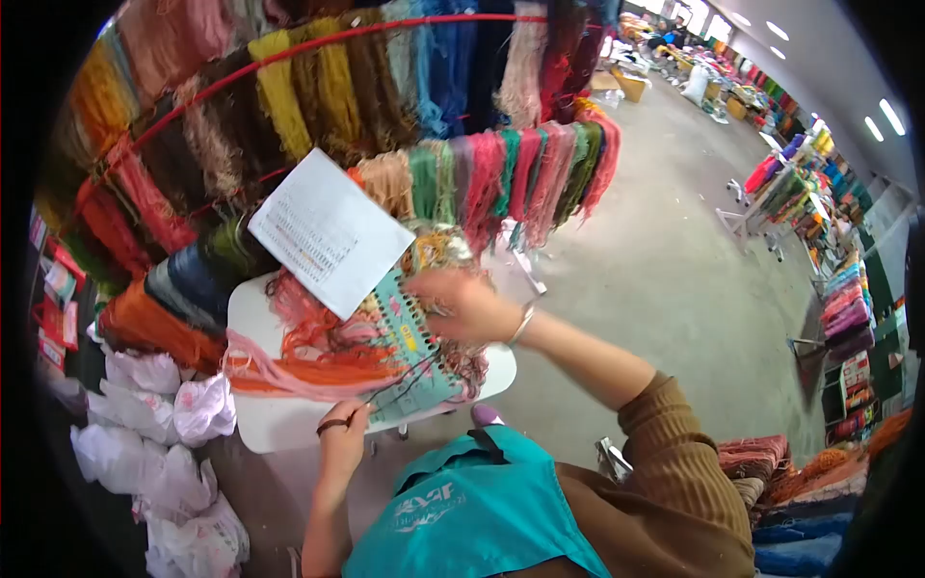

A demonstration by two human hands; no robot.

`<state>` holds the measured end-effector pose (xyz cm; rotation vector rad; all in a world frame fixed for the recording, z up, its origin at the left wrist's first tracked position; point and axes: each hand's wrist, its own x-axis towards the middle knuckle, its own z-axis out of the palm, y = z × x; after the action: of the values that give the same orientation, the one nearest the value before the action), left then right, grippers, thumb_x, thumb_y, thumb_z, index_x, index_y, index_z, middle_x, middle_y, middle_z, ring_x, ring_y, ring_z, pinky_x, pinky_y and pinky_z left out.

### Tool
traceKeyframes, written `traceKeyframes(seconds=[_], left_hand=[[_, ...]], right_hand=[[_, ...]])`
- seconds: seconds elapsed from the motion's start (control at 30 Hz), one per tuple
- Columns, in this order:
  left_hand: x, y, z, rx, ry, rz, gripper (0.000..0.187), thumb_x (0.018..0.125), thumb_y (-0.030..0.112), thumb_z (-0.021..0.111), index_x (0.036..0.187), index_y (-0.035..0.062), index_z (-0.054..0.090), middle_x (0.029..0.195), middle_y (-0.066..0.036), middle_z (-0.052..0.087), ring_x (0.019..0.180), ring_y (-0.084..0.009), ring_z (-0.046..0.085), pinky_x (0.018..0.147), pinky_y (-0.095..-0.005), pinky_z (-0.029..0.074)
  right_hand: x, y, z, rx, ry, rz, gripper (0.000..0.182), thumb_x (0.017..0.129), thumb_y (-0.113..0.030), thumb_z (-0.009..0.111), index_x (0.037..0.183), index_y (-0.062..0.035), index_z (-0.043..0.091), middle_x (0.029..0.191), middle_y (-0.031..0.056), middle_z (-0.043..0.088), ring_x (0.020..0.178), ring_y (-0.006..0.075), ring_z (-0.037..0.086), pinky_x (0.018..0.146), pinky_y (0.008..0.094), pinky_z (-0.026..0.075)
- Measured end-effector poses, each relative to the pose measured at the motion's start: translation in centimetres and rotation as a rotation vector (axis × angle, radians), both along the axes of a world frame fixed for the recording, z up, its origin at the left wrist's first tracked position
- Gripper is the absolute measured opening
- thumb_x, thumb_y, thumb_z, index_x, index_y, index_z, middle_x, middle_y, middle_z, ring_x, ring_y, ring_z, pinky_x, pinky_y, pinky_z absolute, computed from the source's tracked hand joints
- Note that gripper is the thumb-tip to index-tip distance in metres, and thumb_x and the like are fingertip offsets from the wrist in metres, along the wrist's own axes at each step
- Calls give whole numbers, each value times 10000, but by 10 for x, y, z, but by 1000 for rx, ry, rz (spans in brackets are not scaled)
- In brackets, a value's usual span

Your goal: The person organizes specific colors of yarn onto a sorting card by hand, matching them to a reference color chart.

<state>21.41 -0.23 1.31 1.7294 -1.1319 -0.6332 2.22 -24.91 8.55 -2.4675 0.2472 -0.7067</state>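
Near the front edge of a small white table (258,414), my left hand (345,433) is closed on a dark strand of yarn (405,378). The strand runs up and right across a teal card (424,387) with holes along its edges. My right hand (467,306), with a bracelet at the wrist, is over the card's upper right side; its fingers are blurred. Orange and pink yarn (318,371) spreads left of the card. A printed white sheet (332,231) lies tilted just behind, covering some of the yarn.
Racks of hanging yarn skeins (337,82) rise behind the table on a red rail (371,29). White plastic bags (173,443) are piled on the floor at left. More yarn racks (800,193) stand at right, beyond the grey floor (665,250). Folded yarn (761,458) lies at lower right.
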Motion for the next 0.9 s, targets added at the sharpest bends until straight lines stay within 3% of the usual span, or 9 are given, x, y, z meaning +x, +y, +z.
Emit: traceKeyframes(seconds=[0.07,0.17,0.23,0.33,0.5,0.63,0.7,0.83,0.9], left_hand=[[-4,5,-5,-50,-46,17,152,880,122,599,850,-12,665,699,-113,625,619,-200,564,599,-319,442],[-3,13,-18,-10,49,72,150,888,120,606,865,-12,670,729,-141,632,632,-197,573,592,-322,449],[-3,22,-15,98,181,131,150,897,115,597,885,-14,673,728,-117,638,640,-161,575,575,-315,445],[-3,31,-28,11,339,135,186,919,149,586,914,-14,676,696,-45,618,628,-104,538,540,-288,425],[-1,44,-45,179,507,91,223,936,191,577,924,-12,669,672,-1,581,599,-62,486,513,-241,401],[3,47,-44,153,581,105,256,947,222,565,904,-8,667,668,5,576,595,-64,510,525,-240,416],[0,36,-61,-41,417,224,256,953,229,554,911,2,663,637,22,533,539,-53,464,474,-238,373],[5,32,-26,171,826,308,232,962,216,526,940,22,652,580,50,439,436,-24,331,383,-236,241],[7,29,-27,192,927,303,264,951,216,551,1082,-1,623,836,5,593,447,-4,298,383,-228,200]], right_hand=[[37,64,-1,29,-106,251,726,714,-107,709,1374,-34,414,1205,185,580,1123,349,555,943,420,455],[69,109,-32,314,204,439,752,718,-109,698,1393,-35,376,1226,199,567,1114,371,553,915,428,463],[76,123,-54,317,132,366,722,729,-146,694,1377,-39,394,1090,213,628,976,368,625,804,423,507],[69,137,-68,218,133,132,470,758,-258,731,1170,-85,584,769,123,670,671,301,663,589,393,521],[60,152,-88,303,60,89,208,786,-106,715,977,-38,674,763,129,662,642,269,648,572,348,509],[59,149,-103,287,26,103,131,795,-45,706,920,-11,687,772,142,661,650,252,644,576,325,501],[62,144,-115,417,6,-13,112,799,-80,680,898,-27,675,774,130,666,607,244,634,568,325,505],[80,121,-125,585,117,-169,89,842,-84,659,884,-5,657,737,99,648,610,144,593,572,280,477],[85,114,-134,656,104,-147,94,864,-92,647,892,-2,646,729,77,643,633,110,580,585,269,471]])
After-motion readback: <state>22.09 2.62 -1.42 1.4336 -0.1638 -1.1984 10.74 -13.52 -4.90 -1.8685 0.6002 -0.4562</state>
